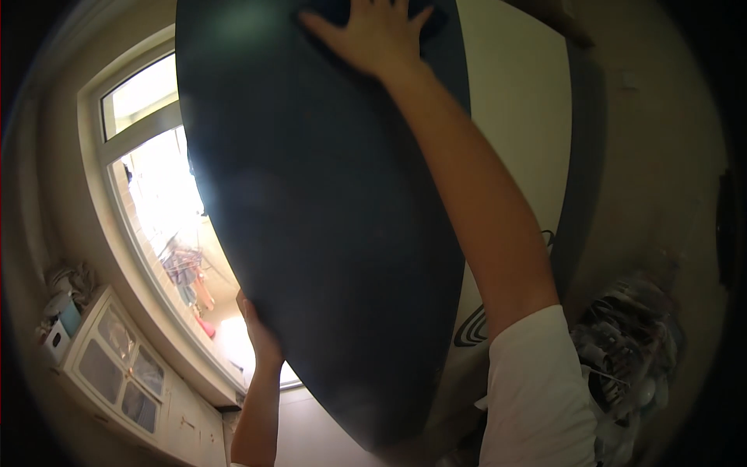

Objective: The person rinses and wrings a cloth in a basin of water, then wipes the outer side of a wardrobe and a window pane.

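A tall, dark blue-grey panel (311, 233) with a smooth face fills the middle of the head view. Its kind I cannot make out. My right arm reaches up across it, and my right hand (373, 35) lies against the upper part with the fingers spread; the fingertips run out of the picture's top. Lower down, my left hand (264, 335) grips the panel's left edge. Part of that hand is hidden by the panel.
A pale cream panel (517, 117) stands behind the dark one on the right. A bright glazed door (152, 187) is at the left, with hanging clothes beyond. A white cabinet (117, 366) stands at lower left, and a cluttered heap (630, 350) lies at lower right.
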{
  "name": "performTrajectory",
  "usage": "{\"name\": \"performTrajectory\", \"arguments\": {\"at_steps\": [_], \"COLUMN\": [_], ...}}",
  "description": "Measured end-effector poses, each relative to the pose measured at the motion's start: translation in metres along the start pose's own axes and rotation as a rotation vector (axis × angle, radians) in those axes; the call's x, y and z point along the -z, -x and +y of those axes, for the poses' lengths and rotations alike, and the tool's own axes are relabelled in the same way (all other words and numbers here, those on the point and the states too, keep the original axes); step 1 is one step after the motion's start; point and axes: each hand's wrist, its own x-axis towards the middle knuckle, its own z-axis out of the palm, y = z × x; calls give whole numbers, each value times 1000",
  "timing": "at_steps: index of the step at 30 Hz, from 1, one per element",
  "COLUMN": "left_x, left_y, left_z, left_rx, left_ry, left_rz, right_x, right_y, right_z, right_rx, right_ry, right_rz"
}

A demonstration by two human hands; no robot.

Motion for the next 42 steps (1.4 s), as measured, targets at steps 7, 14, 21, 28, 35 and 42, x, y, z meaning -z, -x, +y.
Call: {"name": "performTrajectory", "arguments": {"at_steps": [7,14,21,28,35,42], "left_x": [-8,-11,-3,-25,-24,-24], "left_y": [0,-3,4,6,2,10], "left_z": [-16,-15,-13,9,9,8], "left_rx": [15,6,-1,62,74,132], "left_ry": [55,-91,-171,-110,-45,55], "left_rz": [63,149,160,169,214,282], "right_x": [-32,-15,-16,-20,-27,-23], "right_y": [109,516,554,221,282,601], "right_z": [44,60,86,129,142,134], "right_rx": [89,-152,-290,-66,-163,-474], "right_ry": [42,-24,-70,40,46,-197], "right_rz": [143,-277,-315,64,116,-36]}}
